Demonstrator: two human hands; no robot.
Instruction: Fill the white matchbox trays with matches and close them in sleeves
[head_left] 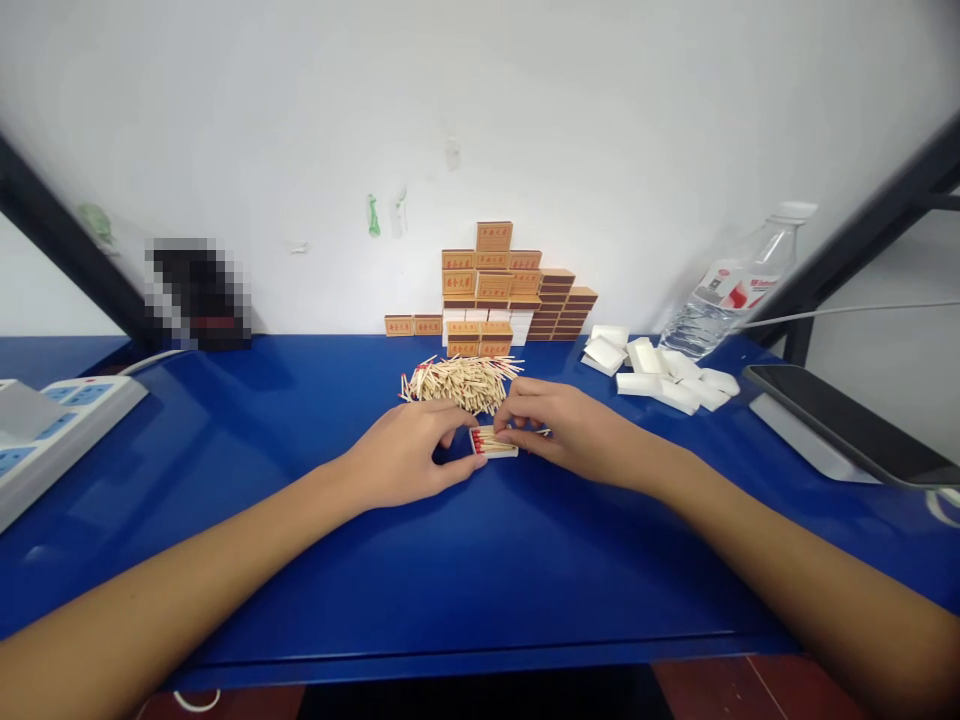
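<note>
A small white matchbox tray (pixel 504 454) lies on the blue table with red-headed matches (pixel 486 440) in it, heads to the left. Thumb and fingers of my left hand (pixel 409 452) grip the tray at its left end. Over its right part, my right hand (pixel 559 428) is closed in a pinch on matches, and a few stick ends show by its fingers. How many it holds is hidden. Just behind both hands is a heap of loose matches (pixel 461 382), with red heads mostly at its left side.
Orange matchboxes (pixel 493 285) are stacked against the wall behind the heap. White empty trays (pixel 660 370) lie at the right, near a clear plastic bottle (pixel 731 285) and a phone (pixel 862 420) on a white support. A power strip (pixel 67 420) sits at the far left.
</note>
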